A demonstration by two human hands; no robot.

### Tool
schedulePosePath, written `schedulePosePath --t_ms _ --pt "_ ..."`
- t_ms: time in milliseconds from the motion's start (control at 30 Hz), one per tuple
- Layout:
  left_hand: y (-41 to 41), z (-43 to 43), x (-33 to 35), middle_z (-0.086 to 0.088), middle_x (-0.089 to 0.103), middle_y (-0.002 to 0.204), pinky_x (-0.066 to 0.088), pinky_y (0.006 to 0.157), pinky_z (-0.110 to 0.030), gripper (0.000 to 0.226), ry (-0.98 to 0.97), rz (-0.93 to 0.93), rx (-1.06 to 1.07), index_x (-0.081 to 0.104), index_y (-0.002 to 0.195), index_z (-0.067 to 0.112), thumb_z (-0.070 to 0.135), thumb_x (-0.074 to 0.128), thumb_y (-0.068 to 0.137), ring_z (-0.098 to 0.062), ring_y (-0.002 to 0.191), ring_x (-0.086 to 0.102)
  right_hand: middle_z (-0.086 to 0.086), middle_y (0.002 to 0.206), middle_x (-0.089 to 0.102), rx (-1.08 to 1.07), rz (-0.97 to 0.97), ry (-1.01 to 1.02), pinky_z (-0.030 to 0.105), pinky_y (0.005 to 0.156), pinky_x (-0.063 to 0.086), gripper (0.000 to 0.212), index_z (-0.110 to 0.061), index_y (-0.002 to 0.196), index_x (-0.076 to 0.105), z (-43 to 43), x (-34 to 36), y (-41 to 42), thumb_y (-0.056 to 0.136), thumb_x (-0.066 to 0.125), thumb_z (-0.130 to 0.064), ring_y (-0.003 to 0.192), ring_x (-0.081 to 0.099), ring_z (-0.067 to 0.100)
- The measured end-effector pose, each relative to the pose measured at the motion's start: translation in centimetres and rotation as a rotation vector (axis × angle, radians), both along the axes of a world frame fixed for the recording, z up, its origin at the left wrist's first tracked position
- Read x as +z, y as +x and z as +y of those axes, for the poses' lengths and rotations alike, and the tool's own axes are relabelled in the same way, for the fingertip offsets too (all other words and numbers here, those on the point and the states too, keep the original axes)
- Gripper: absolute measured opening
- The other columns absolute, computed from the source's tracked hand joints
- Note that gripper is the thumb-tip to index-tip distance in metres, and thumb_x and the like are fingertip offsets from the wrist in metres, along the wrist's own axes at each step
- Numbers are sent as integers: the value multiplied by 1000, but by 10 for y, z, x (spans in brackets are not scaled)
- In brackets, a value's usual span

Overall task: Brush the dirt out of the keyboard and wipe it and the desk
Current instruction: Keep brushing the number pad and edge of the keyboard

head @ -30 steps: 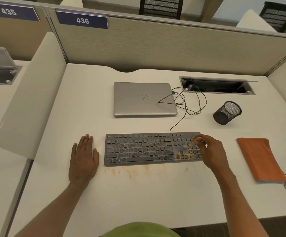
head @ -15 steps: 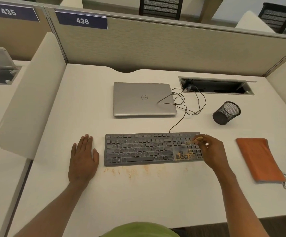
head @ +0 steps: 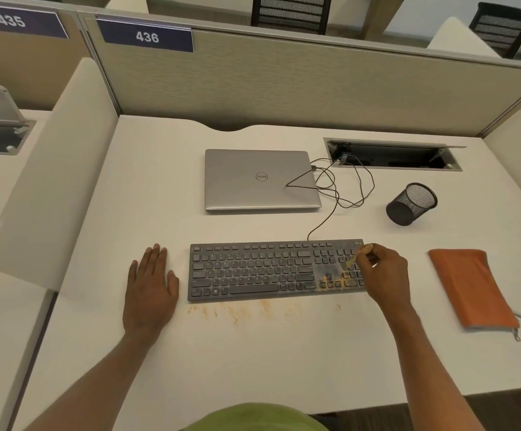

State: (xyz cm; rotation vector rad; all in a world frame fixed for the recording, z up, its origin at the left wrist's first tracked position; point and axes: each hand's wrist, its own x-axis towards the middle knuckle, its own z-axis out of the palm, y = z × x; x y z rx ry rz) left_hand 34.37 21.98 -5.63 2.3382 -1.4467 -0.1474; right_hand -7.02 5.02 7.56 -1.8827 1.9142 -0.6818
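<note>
My right hand (head: 383, 272) is curled around a small brush (head: 358, 254), which I pinch between thumb and fingertips. Its bristle end points down and to the left onto the number-pad end of the keyboard (head: 271, 269). My left hand (head: 148, 284) lies flat on the bench (head: 253, 362) with straight fingers, just off the keyboard's far end. It holds nothing.

The keyboard lies with its long axis running from one hand to the other. Its right end is under my right hand and its left end is just beside my left. The orange dirt (head: 330, 279) on the keys sits immediately left of my right fingertips, over the arrow keys and the lower number pad. The right hand is by far the nearer one to it. I judge that the brushing should go on there, pulling toward my body so the grit leaves over the keyboard's near edge.

More swept-out dirt (head: 237, 311) lies on the bench along that near edge, between my two forearms. It has yet to be wiped up.

To the right of my right hand, well apart, lies an orange zip pouch (head: 470, 287). Beyond the hand are a tipped mesh pen cup (head: 411, 203) and a closed laptop (head: 259, 178).
</note>
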Motion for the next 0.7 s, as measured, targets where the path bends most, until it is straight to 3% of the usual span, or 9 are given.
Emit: schedulePosePath --t_ms 167,467,533,633,700 --pt "-1 0 0 -10 36 167 12 132 -44 65 9 8 1 39 159 5 35 30 102 -20 158 26 -4 80 69 -15 -58 -31 13 57 43 16 -21 92 72 -1 8 9 101 58 -23 70 64 3" --pt "-1 1 0 -9 36 167 11 132 -42 66 13 14 3 39 159 5 36 30 102 -19 158 26 -1 82 74 22 91 89 40 60 60 27 -15 87 70 -4 -5 -3 102 53 -30 66 67 16" --pt "0 0 0 -9 36 167 11 132 -42 66 14 13 3 39 159 5 36 30 102 -19 158 26 -4 81 72 18 39 74 38 59 59 25 -15 87 70 -4 0 -3 102 55 -27 68 67 15" --pt "-1 0 0 -9 36 168 11 132 -42 66 16 15 3 39 160 6 37 29 102 -19 159 25 -8 79 67 -8 -26 48 23 55 51 20 -19 90 69 -5 8 2 102 56 -27 68 66 9" --pt "-1 0 1 -9 35 168 11 132 -42 67 17 20 2 39 160 6 38 28 102 -19 159 25 -7 79 68 -18 -70 32 25 56 53 19 -20 92 71 -6 10 6 103 56 -28 69 66 9"
